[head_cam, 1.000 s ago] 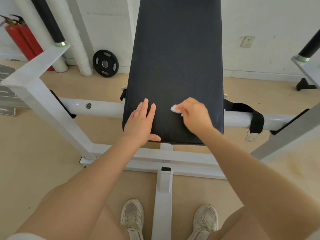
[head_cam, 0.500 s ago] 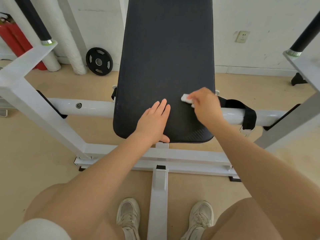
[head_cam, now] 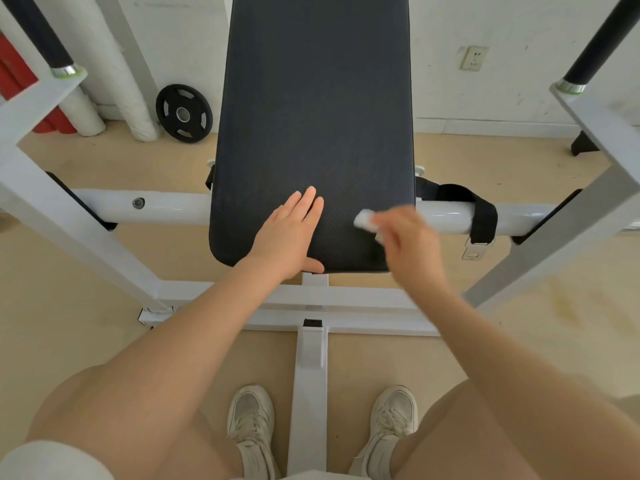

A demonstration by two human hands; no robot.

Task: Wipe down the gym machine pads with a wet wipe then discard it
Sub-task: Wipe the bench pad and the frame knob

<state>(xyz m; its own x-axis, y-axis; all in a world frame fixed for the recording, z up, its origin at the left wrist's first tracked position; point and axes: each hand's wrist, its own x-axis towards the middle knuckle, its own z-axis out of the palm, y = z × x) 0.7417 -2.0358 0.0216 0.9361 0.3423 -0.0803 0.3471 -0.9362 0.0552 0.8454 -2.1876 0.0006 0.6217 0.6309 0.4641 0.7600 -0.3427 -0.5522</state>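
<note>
- the right hand, pinching the wet wipe, now sits lower on the black pad than half a second ago, nearer its bottom right corner, and it is blurred.
- the left hand, flat on the pad, has slid from the left part toward the middle over the last second.

Motion-blurred right hand and wet wipe; black pad top cut off.
</note>
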